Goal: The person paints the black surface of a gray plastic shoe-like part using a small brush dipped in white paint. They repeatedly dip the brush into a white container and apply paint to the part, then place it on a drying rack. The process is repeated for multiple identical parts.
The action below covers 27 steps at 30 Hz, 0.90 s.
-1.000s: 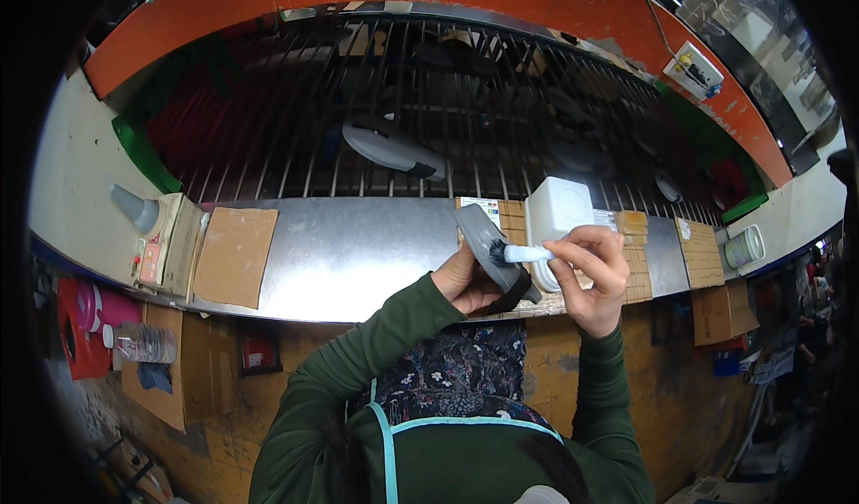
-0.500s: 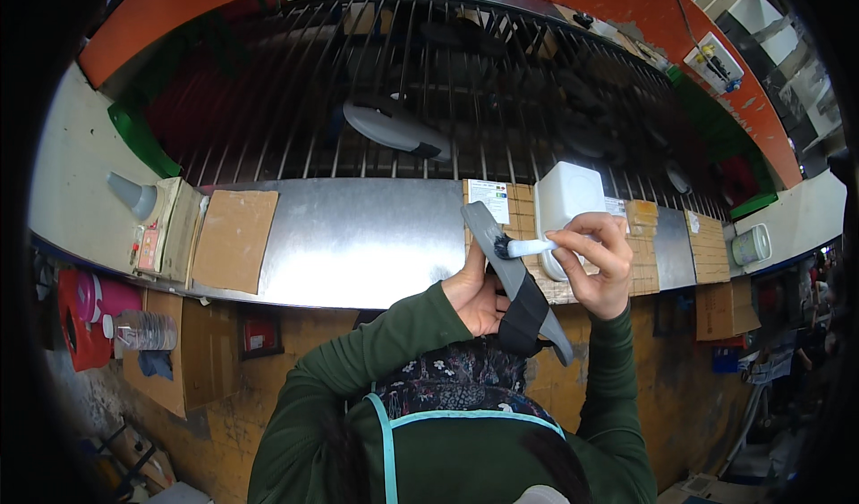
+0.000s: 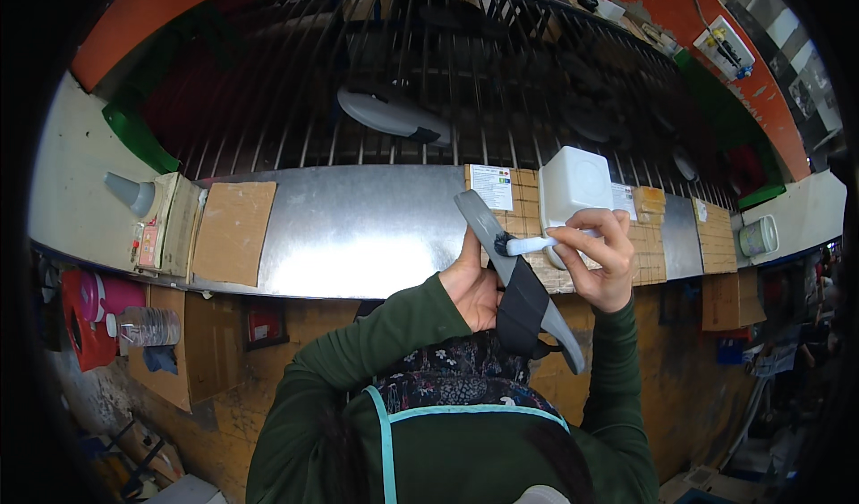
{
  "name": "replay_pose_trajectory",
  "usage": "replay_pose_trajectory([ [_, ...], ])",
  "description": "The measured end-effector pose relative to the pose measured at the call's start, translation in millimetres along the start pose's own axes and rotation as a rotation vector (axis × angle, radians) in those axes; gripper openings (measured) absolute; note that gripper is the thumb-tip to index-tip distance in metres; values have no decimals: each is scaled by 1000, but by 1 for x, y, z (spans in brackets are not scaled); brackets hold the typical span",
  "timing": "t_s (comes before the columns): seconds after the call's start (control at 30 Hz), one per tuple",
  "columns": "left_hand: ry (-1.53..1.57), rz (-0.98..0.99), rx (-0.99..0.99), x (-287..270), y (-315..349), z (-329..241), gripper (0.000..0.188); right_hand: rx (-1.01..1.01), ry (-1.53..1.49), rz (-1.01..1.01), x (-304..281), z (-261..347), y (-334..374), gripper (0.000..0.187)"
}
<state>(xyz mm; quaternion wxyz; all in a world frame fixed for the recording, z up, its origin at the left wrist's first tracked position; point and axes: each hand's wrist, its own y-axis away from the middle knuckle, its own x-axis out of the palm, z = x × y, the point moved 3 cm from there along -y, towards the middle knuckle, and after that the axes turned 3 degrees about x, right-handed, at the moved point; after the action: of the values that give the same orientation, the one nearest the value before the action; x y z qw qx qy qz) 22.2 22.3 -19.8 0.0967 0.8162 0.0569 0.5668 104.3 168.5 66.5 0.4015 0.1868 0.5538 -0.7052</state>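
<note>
Tilted in front of my body is a grey sandal sole (image 3: pixel 483 220) with a wide black strap (image 3: pixel 522 308) hanging at its lower part. My left hand (image 3: pixel 472 285) is closed round the sole's left side, thumb along its edge. Between the fingertips of my right hand (image 3: pixel 598 258) is the pale handle of a brush (image 3: pixel 530 245), whose dark bristles touch the sole's face. Just beyond the right hand, a white plastic container (image 3: pixel 573 180) stands on the bench.
Past the metal bench top (image 3: pixel 358 227) run the rods of a conveyor (image 3: pixel 295 101), carrying a grey sole (image 3: pixel 385 115) and other dark pieces. A cardboard sheet (image 3: pixel 234 233) and a grey cone (image 3: pixel 130 193) are at left. A yellowish block (image 3: pixel 650 205) lies right of the container.
The sole has shifted slightly within the view, and its lower end sits a little further right and down. The brush stays against it in my right hand.
</note>
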Motion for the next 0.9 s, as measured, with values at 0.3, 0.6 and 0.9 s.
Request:
replay_pose_trajectory([
  [0.3,37,14,-8,-3,0,3,110,-20,39,22,-1,-3,6,24],
  [0.6,64,50,-16,-9,1,2,107,-25,42,41,-2,-5,11,24],
  [0.9,7,-38,-51,-5,1,-1,113,-24,56,75,-5,-6,17,26],
])
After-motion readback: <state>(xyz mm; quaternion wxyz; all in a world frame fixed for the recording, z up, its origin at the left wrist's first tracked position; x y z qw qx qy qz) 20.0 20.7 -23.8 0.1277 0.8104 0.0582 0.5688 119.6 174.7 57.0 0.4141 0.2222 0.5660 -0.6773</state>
